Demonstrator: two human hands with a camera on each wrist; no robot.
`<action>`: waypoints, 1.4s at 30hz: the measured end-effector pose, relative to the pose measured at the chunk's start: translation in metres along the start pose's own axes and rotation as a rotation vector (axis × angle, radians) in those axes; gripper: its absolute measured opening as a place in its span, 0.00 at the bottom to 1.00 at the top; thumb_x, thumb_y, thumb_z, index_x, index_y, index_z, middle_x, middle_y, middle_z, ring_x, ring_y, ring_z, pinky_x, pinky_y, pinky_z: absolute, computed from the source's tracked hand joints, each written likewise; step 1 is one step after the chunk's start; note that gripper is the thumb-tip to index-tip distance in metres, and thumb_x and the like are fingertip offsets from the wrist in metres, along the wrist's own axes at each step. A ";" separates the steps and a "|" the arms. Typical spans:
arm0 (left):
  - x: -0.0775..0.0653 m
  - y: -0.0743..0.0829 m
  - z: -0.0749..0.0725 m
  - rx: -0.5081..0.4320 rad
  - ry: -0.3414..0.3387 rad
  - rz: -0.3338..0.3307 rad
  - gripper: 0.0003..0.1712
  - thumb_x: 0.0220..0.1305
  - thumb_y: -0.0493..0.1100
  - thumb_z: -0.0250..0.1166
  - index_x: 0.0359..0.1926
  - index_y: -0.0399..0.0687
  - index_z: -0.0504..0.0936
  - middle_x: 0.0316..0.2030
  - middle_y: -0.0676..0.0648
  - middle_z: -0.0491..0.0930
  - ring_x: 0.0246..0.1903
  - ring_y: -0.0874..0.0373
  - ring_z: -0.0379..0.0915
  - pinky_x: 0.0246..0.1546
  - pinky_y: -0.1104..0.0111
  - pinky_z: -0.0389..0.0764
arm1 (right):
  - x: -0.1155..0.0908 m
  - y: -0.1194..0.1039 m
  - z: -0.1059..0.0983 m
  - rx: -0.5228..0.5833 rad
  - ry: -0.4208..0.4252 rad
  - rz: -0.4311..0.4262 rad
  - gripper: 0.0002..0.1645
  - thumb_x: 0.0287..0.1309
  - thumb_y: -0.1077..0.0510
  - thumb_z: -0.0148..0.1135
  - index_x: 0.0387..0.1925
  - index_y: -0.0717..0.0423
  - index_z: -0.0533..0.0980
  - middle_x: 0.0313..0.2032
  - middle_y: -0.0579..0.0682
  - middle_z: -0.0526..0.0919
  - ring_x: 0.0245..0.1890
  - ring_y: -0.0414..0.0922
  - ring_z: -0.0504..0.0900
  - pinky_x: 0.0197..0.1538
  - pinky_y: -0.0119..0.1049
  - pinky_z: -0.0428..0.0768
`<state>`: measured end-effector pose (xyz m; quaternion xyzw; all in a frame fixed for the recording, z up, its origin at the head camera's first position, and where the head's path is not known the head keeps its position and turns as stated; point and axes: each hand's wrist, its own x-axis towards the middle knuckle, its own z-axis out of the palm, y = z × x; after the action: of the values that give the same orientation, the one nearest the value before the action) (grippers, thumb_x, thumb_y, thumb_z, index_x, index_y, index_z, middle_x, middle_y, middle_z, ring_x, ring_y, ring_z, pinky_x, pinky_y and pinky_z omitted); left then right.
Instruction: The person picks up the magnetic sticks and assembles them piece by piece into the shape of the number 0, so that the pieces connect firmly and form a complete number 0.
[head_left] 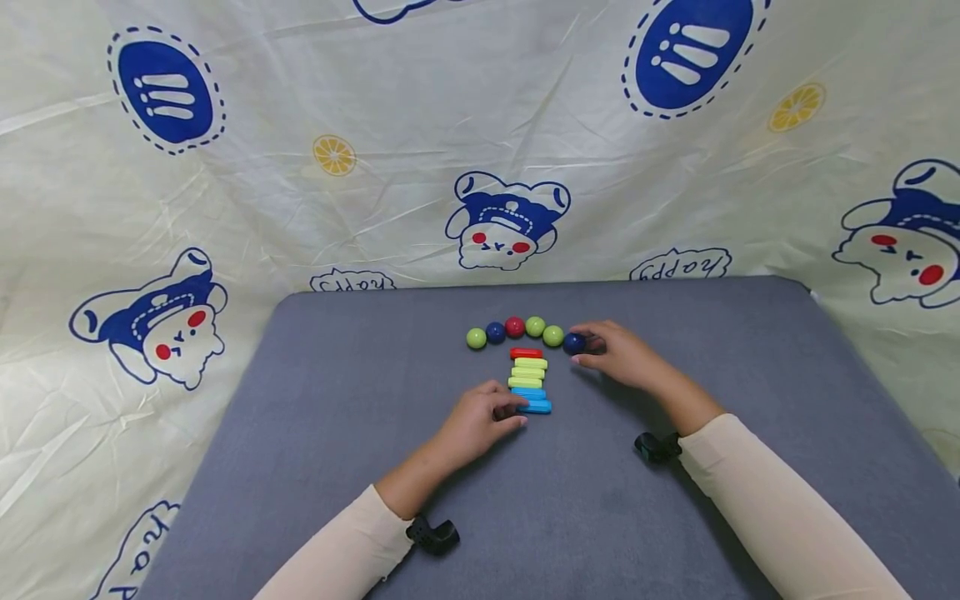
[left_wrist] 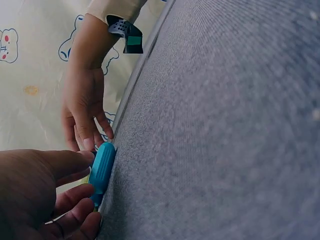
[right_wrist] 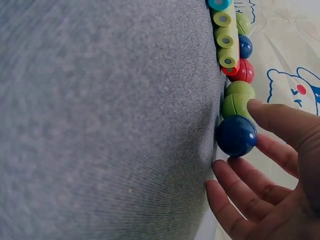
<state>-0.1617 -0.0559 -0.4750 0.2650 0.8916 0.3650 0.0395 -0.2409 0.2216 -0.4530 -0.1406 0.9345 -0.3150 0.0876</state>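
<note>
My left hand (head_left: 480, 421) is at the left end of the nearest blue stick (head_left: 538, 407), fingertips touching it, with a gap between thumb and fingers in the head view. In the left wrist view the same ridged blue stick (left_wrist: 102, 167) lies against the fingertips. My right hand (head_left: 622, 354) has its thumb and fingers spread about a dark blue ball (head_left: 574, 343). In the right wrist view, the index finger touches the glossy blue ball (right_wrist: 236, 135), while the thumb tip reaches a green ball (right_wrist: 235, 106). The other fingers are loosely extended.
A curved row of balls runs leftward, including a red ball (head_left: 514, 327) and a green ball (head_left: 476, 338). Below them, a red stick (head_left: 527, 353), three green sticks (head_left: 528, 373) and two blue ones form a column. A patterned cloth (head_left: 405, 217) rises behind the grey table (head_left: 337, 375).
</note>
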 end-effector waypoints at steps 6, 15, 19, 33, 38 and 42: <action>0.002 -0.001 0.004 0.028 0.010 -0.009 0.17 0.64 0.44 0.71 0.54 0.48 0.86 0.34 0.50 0.77 0.34 0.60 0.73 0.35 0.75 0.73 | -0.001 0.001 0.001 -0.035 0.006 -0.014 0.24 0.65 0.58 0.67 0.61 0.60 0.76 0.55 0.64 0.78 0.52 0.58 0.80 0.50 0.52 0.81; 0.004 -0.001 0.008 0.052 0.003 -0.030 0.12 0.65 0.45 0.71 0.48 0.48 0.88 0.34 0.51 0.76 0.34 0.63 0.72 0.35 0.76 0.74 | -0.016 0.002 -0.001 -0.041 0.000 -0.036 0.21 0.64 0.61 0.67 0.57 0.60 0.78 0.51 0.63 0.81 0.45 0.53 0.80 0.43 0.45 0.79; 0.003 0.000 0.009 0.080 -0.008 -0.027 0.12 0.66 0.46 0.70 0.47 0.47 0.88 0.35 0.51 0.77 0.35 0.62 0.72 0.36 0.75 0.74 | -0.024 0.001 -0.001 -0.062 -0.036 -0.030 0.21 0.64 0.59 0.67 0.57 0.57 0.79 0.50 0.59 0.82 0.43 0.49 0.80 0.41 0.41 0.78; 0.000 0.000 0.007 0.052 0.008 -0.010 0.11 0.67 0.43 0.69 0.49 0.45 0.88 0.41 0.49 0.84 0.37 0.61 0.78 0.38 0.74 0.78 | -0.051 -0.009 0.011 -0.012 -0.106 -0.087 0.22 0.63 0.59 0.68 0.58 0.56 0.78 0.52 0.56 0.82 0.43 0.44 0.82 0.43 0.40 0.81; 0.000 0.000 0.007 0.023 0.014 -0.018 0.11 0.67 0.42 0.68 0.49 0.45 0.88 0.42 0.48 0.84 0.37 0.61 0.79 0.39 0.74 0.79 | -0.057 -0.014 0.016 0.012 -0.121 -0.089 0.21 0.62 0.60 0.68 0.57 0.56 0.78 0.51 0.55 0.83 0.43 0.43 0.81 0.43 0.37 0.81; -0.001 0.000 0.007 0.013 0.023 -0.014 0.11 0.67 0.42 0.68 0.48 0.45 0.88 0.42 0.48 0.85 0.37 0.60 0.80 0.39 0.74 0.79 | -0.061 -0.017 0.019 0.025 -0.123 -0.086 0.21 0.61 0.60 0.69 0.56 0.56 0.79 0.50 0.54 0.83 0.42 0.42 0.81 0.43 0.36 0.81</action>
<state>-0.1589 -0.0517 -0.4801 0.2548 0.8962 0.3620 0.0300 -0.1754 0.2176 -0.4531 -0.1988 0.9164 -0.3208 0.1331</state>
